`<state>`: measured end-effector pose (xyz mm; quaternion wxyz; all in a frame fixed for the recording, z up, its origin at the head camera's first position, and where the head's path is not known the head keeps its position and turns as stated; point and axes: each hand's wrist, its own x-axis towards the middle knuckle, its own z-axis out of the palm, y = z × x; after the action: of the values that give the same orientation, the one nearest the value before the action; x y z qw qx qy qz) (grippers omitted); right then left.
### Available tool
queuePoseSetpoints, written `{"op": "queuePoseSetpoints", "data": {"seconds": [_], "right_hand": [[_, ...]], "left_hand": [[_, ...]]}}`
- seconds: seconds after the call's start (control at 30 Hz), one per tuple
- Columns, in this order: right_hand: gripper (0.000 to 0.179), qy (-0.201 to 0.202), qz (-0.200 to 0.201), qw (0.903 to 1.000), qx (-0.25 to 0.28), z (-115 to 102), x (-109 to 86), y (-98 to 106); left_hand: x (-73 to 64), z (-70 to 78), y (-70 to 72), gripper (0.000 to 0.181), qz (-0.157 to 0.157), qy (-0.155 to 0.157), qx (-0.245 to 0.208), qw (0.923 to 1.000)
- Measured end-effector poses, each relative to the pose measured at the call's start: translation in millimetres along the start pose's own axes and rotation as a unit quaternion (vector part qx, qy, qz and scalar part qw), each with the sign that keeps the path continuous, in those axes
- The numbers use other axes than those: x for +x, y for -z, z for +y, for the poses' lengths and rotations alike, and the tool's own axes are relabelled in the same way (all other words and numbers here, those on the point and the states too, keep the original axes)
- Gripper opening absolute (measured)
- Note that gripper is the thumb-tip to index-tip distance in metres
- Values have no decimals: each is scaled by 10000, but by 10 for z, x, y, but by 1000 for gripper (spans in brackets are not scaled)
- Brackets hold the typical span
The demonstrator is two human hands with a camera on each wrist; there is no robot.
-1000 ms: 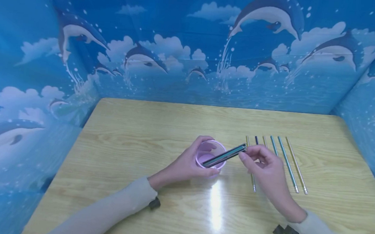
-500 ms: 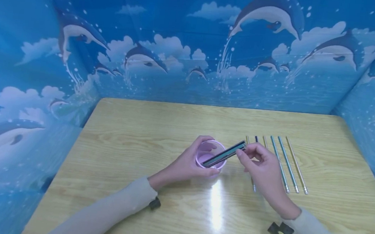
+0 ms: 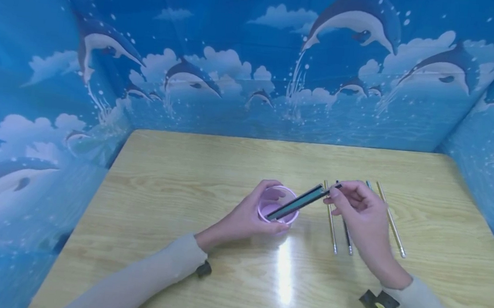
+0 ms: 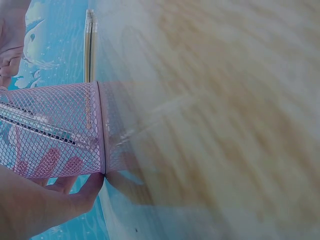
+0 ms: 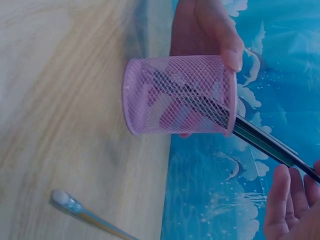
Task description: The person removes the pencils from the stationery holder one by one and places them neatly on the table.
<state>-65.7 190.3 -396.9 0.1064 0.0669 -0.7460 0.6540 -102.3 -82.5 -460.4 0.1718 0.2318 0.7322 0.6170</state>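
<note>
**Partner:** What is reaching you from the cameras?

**Me:** From my distant seat I see a pale wood-grain table [image 3: 183, 167]. Near its centre stands a pink mesh cup [image 3: 291, 194], its base down on the tabletop. The left hand [image 3: 243, 215] is wrapped around it, thumb on the near side and fingers on the far side.

**Partner:** And the other hand?

**Me:** The right hand [image 3: 365, 225] is to the right of the cup. Its thumb and fingertips are together, pinching the upper end of a black pencil [image 5: 303, 167]. That pencil slants down towards the cup, alongside a bundle of teal and dark pencils [image 3: 298, 203] inside, all leaning out over the rim towards this hand.

**Partner:** What lies on the table?

**Me:** To the right of the cup, a gold pencil [image 3: 331, 221] and, beside it, a dark pencil [image 3: 347, 238]. A blue pencil tip [image 3: 368, 184] peeks out beyond the right hand, which hides whatever lies beneath it. Farthest right I see another gold pencil [image 3: 393, 223]. Blue dolphin-print cloth [image 3: 242, 19] surrounds the table's back and sides.
</note>
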Motion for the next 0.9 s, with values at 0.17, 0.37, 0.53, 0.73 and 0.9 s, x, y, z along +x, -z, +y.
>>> {"op": "queuePoseSetpoints", "data": {"seconds": [0.17, 0.37, 0.53, 0.73, 0.9], "right_hand": [[14, 229, 297, 9978, 540, -41, 45, 57], [14, 125, 932, 9844, 1486, -97, 92, 93], [15, 168, 1127, 9476, 2985, -139, 157, 137], [12, 370, 633, 9010, 4276, -197, 240, 285], [17, 390, 48, 9061, 4212, -204, 282, 429]], "left_hand": [[-1, -4, -1, 89, 24, -14, -6, 10000], [6, -14, -7, 88, 22, -37, -39, 10000], [7, -8, -7, 88, 31, -47, 40, 10000], [5, 6, -3, 87, 17, -83, 10, 10000], [8, -6, -3, 87, -12, -118, -70, 9999]]}}
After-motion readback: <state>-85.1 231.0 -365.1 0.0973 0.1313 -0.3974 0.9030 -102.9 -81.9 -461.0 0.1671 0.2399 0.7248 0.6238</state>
